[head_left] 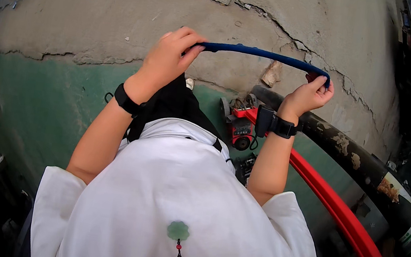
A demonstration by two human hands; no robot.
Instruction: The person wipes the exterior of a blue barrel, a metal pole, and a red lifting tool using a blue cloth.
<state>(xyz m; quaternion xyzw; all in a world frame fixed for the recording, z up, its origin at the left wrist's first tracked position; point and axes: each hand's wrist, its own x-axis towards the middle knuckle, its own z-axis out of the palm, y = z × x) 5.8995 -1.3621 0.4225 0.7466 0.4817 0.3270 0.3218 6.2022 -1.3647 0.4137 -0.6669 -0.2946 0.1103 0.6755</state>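
A strip of dark blue fabric (258,53) is stretched between my two hands at chest height or beyond, bowed slightly upward. It shows almost edge-on, so its full shape is hidden. My left hand (171,55) pinches one end, thumb against fingers. At the other end, my right hand (308,97) is closed on the fabric, which folds down over the fingertips. Both wrists wear black straps; the right strap (284,127) carries a small black box.
Below my right forearm sits a red wheeled machine (243,126) like a floor jack, with a long red bar (337,199) running lower right. A thick black pole (340,139) with peeling patches crosses the right side. Cracked concrete (100,19) meets green floor (37,94); a stone chunk (272,73) lies there.
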